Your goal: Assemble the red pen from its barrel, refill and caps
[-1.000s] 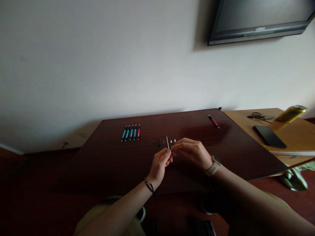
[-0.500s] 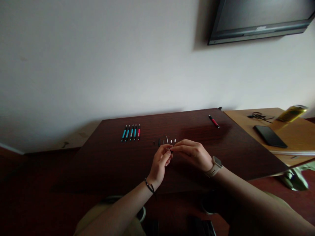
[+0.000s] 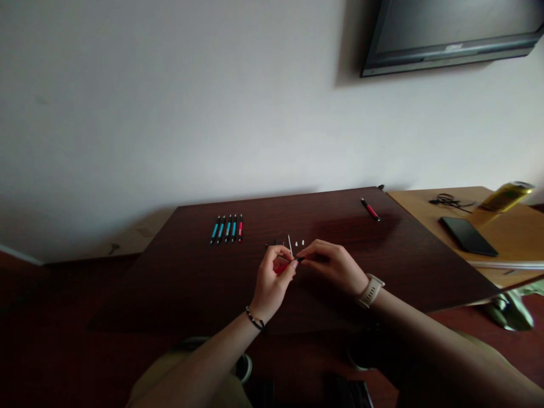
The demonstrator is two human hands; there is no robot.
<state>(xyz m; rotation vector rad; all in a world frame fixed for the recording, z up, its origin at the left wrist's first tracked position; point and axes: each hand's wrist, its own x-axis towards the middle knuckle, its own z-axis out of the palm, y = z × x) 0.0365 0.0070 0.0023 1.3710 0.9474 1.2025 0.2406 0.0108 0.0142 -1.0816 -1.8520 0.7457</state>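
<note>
Now exposing more of a red piece (image 3: 280, 265), clamping it in the left hand's (image 3: 268, 286) fingers, pinching a dark part (image 3: 300, 259) in the right hand's (image 3: 340, 269), so engaging both parts.

Looks like a plain room, maybe home or office: I've got a wall-mounted television (image 3: 454, 34), dark desk (image 3: 263, 215), pale wall (image 3: 191, 102).

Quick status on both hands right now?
Left hand: closed, holding a red pen part.
Right hand: fingertips pinched on a small black piece at the left's fingertips.
</note>
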